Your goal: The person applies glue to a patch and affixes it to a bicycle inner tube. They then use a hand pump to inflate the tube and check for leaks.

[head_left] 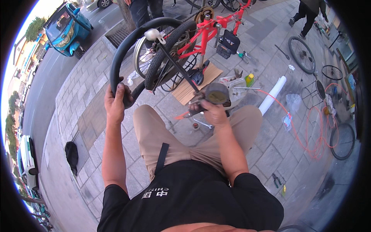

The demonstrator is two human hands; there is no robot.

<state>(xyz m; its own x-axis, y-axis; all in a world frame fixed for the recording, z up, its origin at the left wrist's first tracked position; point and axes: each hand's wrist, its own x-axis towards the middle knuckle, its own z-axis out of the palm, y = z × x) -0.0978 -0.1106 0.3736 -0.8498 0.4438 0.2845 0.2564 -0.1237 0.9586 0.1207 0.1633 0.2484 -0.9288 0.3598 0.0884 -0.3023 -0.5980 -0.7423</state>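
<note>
Left hand (116, 101) grips the black inner tube (127, 42), fingers wrapped shut around it with the thumb lying along the rubber. The tube arcs up from the fist and over the top of the upturned wheel's tire (170, 46), coming down again near the red bicycle frame (205, 33), which rests inverted on the paving.

Right hand (214, 112) is closed on the handle of an air-inflator gun (201, 101) with a round pressure gauge (217, 94) on top. A thin dark rod or hose (176, 63) runs from the gun up to a pale fitting (154, 34) sitting at the tube. I think that fitting is seated on the valve, but the joint is too small to confirm.

Notes for doing this step well, as I judge it:
- Keep the left grip firm just below the arc so the tube does not twist or kink at the valve.
- Hold the rod in line with the fitting; a sideways pull could unseat it.
- Squeeze in short bursts, gauge face turned toward me.
- Keep the orange air hose (305, 131) on the paving slack, clear of my knees.

Cardboard sheet (195, 83) lies under the saddle.
</note>
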